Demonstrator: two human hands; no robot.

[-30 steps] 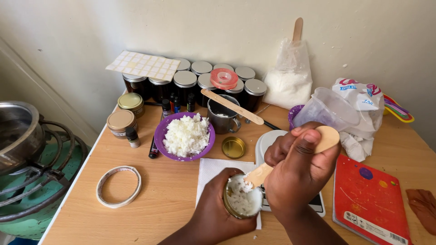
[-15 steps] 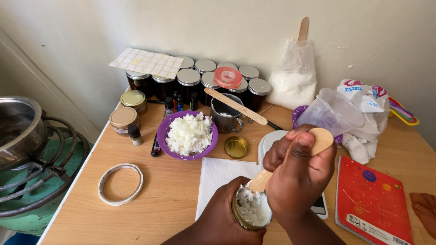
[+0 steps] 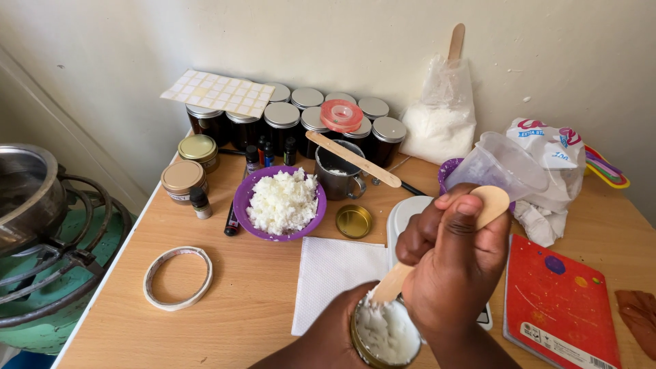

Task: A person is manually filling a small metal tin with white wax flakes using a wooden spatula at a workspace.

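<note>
My left hand (image 3: 328,338) holds a small gold tin (image 3: 384,336) packed with white flakes, low in the view over a white paper napkin (image 3: 331,277). My right hand (image 3: 456,263) grips a flat wooden stick (image 3: 437,242), its lower end pressed into the flakes in the tin. A purple bowl (image 3: 281,202) heaped with the same white flakes stands beyond the napkin. A gold lid (image 3: 354,221) lies beside that bowl.
Dark jars with silver lids (image 3: 301,121) line the wall, with a metal cup (image 3: 339,179) and a second stick across it. Also here are a bag of white powder (image 3: 441,116), a red notebook (image 3: 557,301), a tape ring (image 3: 178,278), and a pot on a green burner (image 3: 34,225).
Both hands and the tin have dropped lower and closer to me. The stick's end now sits deeper in the flakes.
</note>
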